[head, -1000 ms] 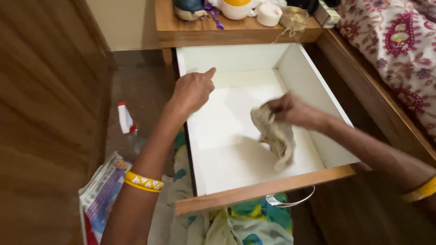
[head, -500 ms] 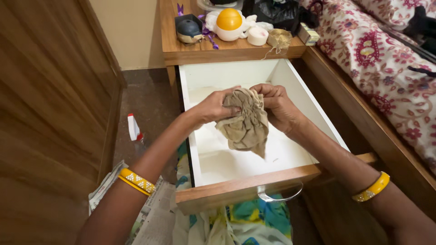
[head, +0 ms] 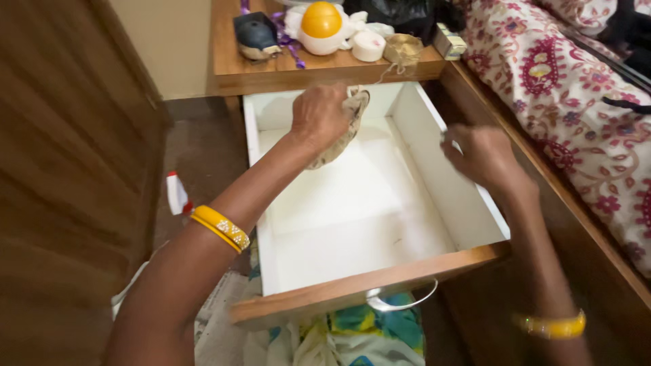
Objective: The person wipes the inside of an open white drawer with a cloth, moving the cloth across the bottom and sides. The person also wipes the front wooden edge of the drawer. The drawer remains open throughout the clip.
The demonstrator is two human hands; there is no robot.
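Left hand [head: 319, 116]: closed in a fist around a crumpled beige cloth [head: 342, 132], held over the back part of the drawer.
Cloth: bunched under the left hand, its loose end hanging down toward the drawer floor near the back wall.
Right hand [head: 483, 154]: blurred, over the drawer's right side wall, touching nothing I can make out; fingers loosely curled, whether open or closed I cannot tell.
Drawer [head: 352, 224]: pulled out, white inside, wooden front with a curved metal handle [head: 400, 303].
Bangles: a yellow one on the left wrist [head: 220, 228], another on the right wrist [head: 550, 326].
Bedside top [head: 234, 68]: wooden, above the drawer, carrying a white and orange round container [head: 321, 27], a tape roll [head: 369, 45] and a dark small object [head: 253, 35].
Floor: a spray bottle [head: 178, 194] lies left of the drawer.
Bed [head: 569, 88]: on the right, covered in a red patterned cloth.
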